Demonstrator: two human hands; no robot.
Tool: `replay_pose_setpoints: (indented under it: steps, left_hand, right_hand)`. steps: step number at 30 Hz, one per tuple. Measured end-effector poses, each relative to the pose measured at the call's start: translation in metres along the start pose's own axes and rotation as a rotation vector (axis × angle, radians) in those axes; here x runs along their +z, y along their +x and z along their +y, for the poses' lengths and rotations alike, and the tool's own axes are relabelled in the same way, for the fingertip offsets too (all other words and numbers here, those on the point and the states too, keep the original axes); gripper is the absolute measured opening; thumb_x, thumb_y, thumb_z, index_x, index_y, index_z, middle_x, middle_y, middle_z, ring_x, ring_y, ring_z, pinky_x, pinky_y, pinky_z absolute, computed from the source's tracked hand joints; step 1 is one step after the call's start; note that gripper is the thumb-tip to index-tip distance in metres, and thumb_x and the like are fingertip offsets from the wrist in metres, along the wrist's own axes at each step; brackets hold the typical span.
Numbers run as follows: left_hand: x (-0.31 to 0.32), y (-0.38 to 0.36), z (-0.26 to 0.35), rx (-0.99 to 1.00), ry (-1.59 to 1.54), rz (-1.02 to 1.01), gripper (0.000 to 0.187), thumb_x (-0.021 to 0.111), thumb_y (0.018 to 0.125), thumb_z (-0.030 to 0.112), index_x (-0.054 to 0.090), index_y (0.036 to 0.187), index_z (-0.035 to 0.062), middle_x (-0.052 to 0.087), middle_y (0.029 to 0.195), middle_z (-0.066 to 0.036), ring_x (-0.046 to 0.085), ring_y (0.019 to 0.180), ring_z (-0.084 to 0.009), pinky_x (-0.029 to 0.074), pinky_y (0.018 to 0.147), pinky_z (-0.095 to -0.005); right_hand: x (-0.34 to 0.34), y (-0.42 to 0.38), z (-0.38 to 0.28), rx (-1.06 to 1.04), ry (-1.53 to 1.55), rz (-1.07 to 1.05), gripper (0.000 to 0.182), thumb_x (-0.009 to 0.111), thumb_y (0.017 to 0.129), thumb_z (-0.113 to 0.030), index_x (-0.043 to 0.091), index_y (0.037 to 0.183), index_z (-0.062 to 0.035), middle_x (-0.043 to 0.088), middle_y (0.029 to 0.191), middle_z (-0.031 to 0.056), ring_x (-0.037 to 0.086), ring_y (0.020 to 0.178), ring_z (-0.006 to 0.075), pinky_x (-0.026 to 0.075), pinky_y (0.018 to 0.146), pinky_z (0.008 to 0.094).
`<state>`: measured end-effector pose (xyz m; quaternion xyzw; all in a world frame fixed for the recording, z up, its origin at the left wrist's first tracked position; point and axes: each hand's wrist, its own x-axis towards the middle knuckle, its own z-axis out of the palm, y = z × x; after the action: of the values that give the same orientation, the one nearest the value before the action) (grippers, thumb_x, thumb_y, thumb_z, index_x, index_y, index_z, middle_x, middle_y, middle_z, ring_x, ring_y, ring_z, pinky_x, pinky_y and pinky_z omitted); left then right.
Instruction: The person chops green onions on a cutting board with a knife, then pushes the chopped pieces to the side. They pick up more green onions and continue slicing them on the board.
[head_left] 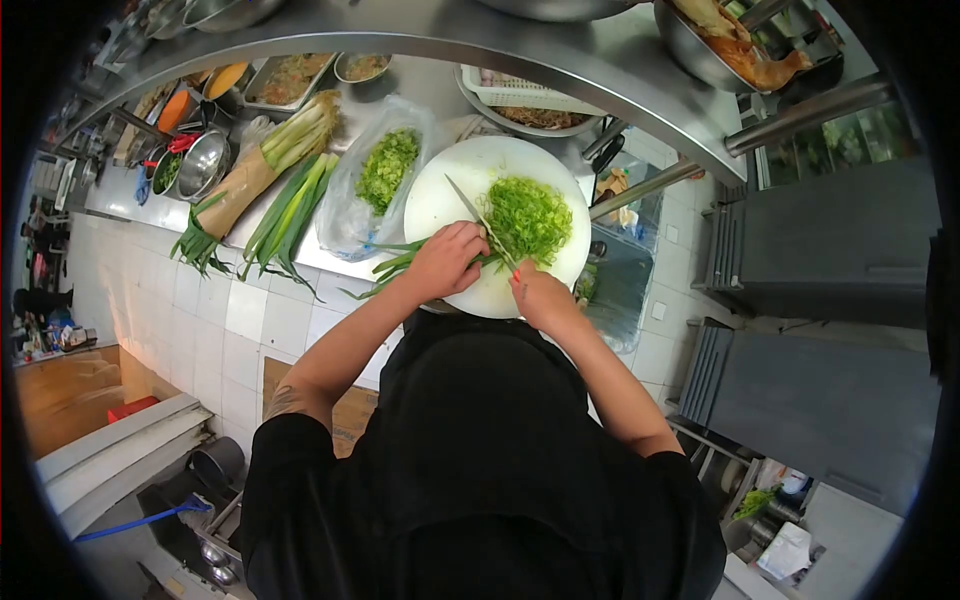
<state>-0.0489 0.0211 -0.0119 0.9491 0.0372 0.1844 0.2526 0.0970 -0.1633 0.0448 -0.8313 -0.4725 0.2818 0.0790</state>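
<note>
My right hand [540, 294] grips the red handle of a kitchen knife [465, 200], its blade slanting up and left across a round white cutting board [440, 190]. Against the blade's left side, my left hand [449, 260] holds down a bunch of green onions [398, 262] with curled fingers. The long green leaves stick out past the board's left edge. Right of the blade lies a heap of finely sliced green onion [530, 220]. Beside the board, a clear plastic bag [345, 210] holds more chopped green onion [388, 170].
Whole green onions [290, 215] and a paper-wrapped bunch [255, 175] lie on the counter to the left. Metal bowls [204, 165] and a tray of food [290, 80] stand farther left. A steel shelf [450, 48] crosses above the board. Grey cabinets [820, 230] stand at the right.
</note>
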Motion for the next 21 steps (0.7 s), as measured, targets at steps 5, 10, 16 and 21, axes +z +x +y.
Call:
replay_pose_setpoints:
  steps: [5,10,16,21]
  left_hand:
    - [-0.003,0.000,0.001,0.028,-0.020,0.025,0.026,0.073,0.082,0.012,0.065,0.106,0.0084,0.059,0.113,-0.011,0.058,0.116,-0.0336,0.050,0.100,-0.0440]
    - [-0.001,0.000,0.001,0.012,-0.020,0.026,0.025,0.072,0.082,0.012,0.065,0.105,0.0088,0.059,0.113,-0.011,0.058,0.115,-0.0335,0.050,0.099,-0.0439]
    - [-0.002,0.001,0.000,0.021,-0.032,0.012,0.024,0.071,0.081,0.013,0.063,0.104,0.0086,0.058,0.113,-0.011,0.057,0.116,-0.0327,0.049,0.099,-0.0440]
    - [-0.003,0.001,0.001,0.029,-0.012,0.033,0.024,0.071,0.081,0.012,0.064,0.104,0.0087,0.059,0.110,-0.012,0.058,0.114,-0.0341,0.050,0.099,-0.0439]
  right_hand:
    - [-0.016,0.002,-0.006,-0.043,0.005,0.009,0.031,0.055,0.106,-0.029,0.055,0.110,0.0015,0.073,0.091,0.0282,0.072,0.089,0.0473,0.055,0.080,0.0578]
    - [0.016,0.014,0.010,-0.032,0.025,0.036,0.031,0.056,0.106,-0.030,0.055,0.111,0.0010,0.073,0.090,0.0279,0.072,0.088,0.0472,0.055,0.079,0.0574]
    - [0.006,0.003,0.001,-0.031,0.005,0.013,0.031,0.056,0.106,-0.029,0.054,0.112,0.0010,0.073,0.089,0.0280,0.072,0.087,0.0473,0.056,0.078,0.0571]
    - [0.013,0.013,0.007,-0.039,0.037,0.063,0.030,0.056,0.106,-0.029,0.055,0.112,0.0006,0.073,0.088,0.0271,0.072,0.085,0.0471,0.056,0.077,0.0571]
